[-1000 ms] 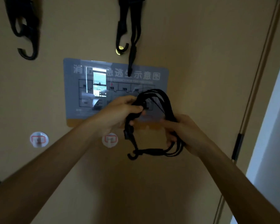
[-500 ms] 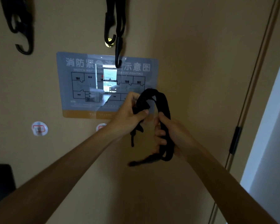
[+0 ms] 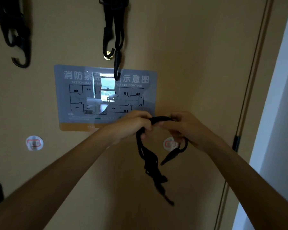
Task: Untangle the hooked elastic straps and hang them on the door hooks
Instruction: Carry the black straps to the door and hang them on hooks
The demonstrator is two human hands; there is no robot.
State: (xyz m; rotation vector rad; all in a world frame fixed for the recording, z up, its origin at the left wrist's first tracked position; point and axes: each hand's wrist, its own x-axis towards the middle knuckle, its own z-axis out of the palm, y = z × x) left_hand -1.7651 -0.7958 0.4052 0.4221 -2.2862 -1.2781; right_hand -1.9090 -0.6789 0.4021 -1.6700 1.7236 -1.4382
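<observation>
A black elastic strap (image 3: 149, 156) is stretched between my two hands in front of the door. My left hand (image 3: 131, 126) pinches its top on the left, and a blurred length with a hooked end hangs below that hand. My right hand (image 3: 188, 128) grips the strap on the right, where a black hook end (image 3: 171, 156) sticks out under the palm. Higher on the door, one black hooked strap (image 3: 114, 39) hangs at the centre by a brass door hook (image 3: 108, 56). Another black strap (image 3: 17, 34) hangs at the top left.
A grey fire evacuation map (image 3: 105, 97) is stuck to the door behind my hands. Two round white adhesive pads sit below it, one at the left (image 3: 34, 143) and one (image 3: 170, 144) between my hands. The door frame edge (image 3: 249, 97) and a white wall (image 3: 283, 113) run along the right.
The bundled loop has been pulled apart: my hands moved away from each other and the strap now runs between them, with a long end dropped down below my left hand.
</observation>
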